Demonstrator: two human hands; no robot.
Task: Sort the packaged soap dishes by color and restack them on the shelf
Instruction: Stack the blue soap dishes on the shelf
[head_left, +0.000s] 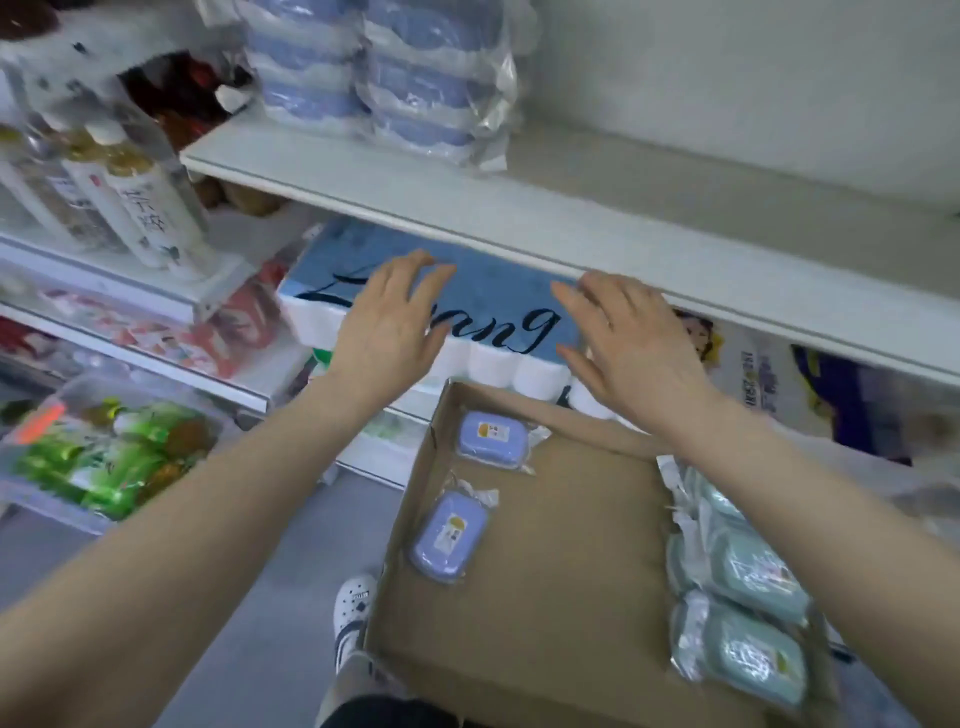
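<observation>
Soap dishes in clear plastic wrap lie in a shallow cardboard box (566, 566) at about 6 o'clock in the view. Two blue ones sit along the box's left side, one (492, 439) near the far corner at 11 o'clock within the box, the other (451, 535) just below it, apart from it. Several pale green ones (748, 613) are heaped against the right wall at 3 to 5 o'clock, overlapping one another. More blue ones are already stacked in two columns (384, 78) on the white shelf (675, 244) at 12 o'clock.

Each dish looks light and rigid under a loose, crinkly wrapper that is probably slippery, so the hard shell should be pinched across its short sides rather than by the loose film at its ends.

Both hands hover above the far edge of the box, empty, palms down. The left hand (395, 317) has its fingers spread and straight; the right hand (628, 343) likewise, fingers relaxed and extended. Under them at 12 o'clock is a blue-topped pack of paper rolls (498, 312) on the lower shelf. Bottles (150, 208) stand at 10 o'clock, green packets (104, 457) at 8 o'clock, and a white shoe (356, 597) shows on the floor beside the box.
</observation>
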